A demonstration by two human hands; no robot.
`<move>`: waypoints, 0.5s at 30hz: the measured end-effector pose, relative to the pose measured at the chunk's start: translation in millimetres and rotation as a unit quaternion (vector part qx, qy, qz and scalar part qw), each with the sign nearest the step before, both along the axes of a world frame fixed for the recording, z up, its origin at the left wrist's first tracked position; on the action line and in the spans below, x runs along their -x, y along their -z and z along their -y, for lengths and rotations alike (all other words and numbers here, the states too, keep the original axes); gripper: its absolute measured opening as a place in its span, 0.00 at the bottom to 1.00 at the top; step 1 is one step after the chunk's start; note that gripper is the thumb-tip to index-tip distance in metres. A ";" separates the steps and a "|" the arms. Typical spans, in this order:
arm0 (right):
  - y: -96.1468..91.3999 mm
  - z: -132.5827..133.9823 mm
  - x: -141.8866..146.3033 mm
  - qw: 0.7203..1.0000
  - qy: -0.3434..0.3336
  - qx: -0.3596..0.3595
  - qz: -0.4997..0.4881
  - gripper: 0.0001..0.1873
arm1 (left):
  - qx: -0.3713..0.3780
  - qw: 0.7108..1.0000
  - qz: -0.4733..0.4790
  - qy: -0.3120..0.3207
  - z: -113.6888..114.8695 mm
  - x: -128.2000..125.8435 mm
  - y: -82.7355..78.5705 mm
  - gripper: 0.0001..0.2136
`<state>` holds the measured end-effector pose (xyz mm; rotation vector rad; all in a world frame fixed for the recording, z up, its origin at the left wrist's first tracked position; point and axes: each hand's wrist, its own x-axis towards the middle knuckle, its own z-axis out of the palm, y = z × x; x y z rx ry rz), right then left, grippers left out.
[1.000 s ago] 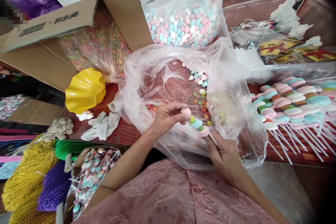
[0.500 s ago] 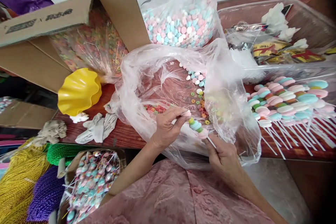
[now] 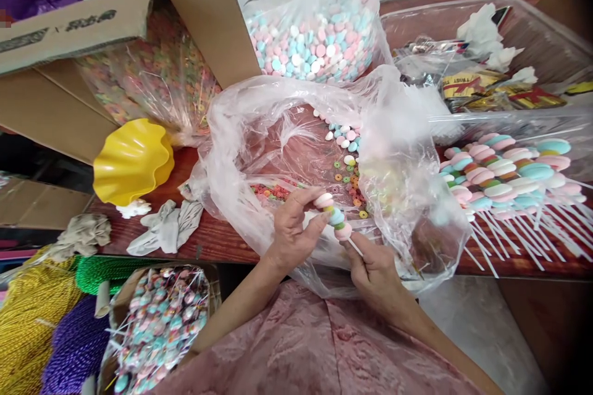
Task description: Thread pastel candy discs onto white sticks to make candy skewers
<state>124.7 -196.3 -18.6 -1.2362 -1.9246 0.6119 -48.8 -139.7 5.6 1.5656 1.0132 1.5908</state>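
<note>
While my right grip point(image 3: 376, 268) is closed around a white stick point(image 3: 355, 247), my left grip point(image 3: 296, 234) is narrowed to a pinch, forefinger and thumb touching the upper part of the candy stack point(image 3: 336, 217) on it. The stack tilts over the spread plastic bag point(image 3: 227, 117) on the table point(image 3: 217, 241), near loose rings point(image 3: 356, 192); more candy sticks point(image 3: 504, 179) lie to the right.

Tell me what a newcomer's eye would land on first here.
Probably the yellow wavy-rimmed bowl, on the table left of the spread plastic bag. Next, the pastel candy skewer at the centre, its lower end in the right hand and the left hand at its top. Then the pile of similar skewers towards the table's right.
</note>
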 end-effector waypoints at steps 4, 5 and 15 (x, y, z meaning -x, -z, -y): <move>-6.5 -7.1 3.2 0.995 0.019 -0.092 0.043 0.15 | 0.170 0.960 0.220 0.031 -6.2 -15.4 -15.2 0.19; -7.9 -8.7 4.2 0.992 0.019 -0.111 0.058 0.16 | 0.204 0.946 0.248 0.040 -7.8 -20.7 -19.1 0.19; -11.4 -5.0 17.2 0.999 -0.008 -0.031 -0.006 0.14 | 0.313 0.872 0.352 0.137 -4.2 -48.1 -34.5 0.22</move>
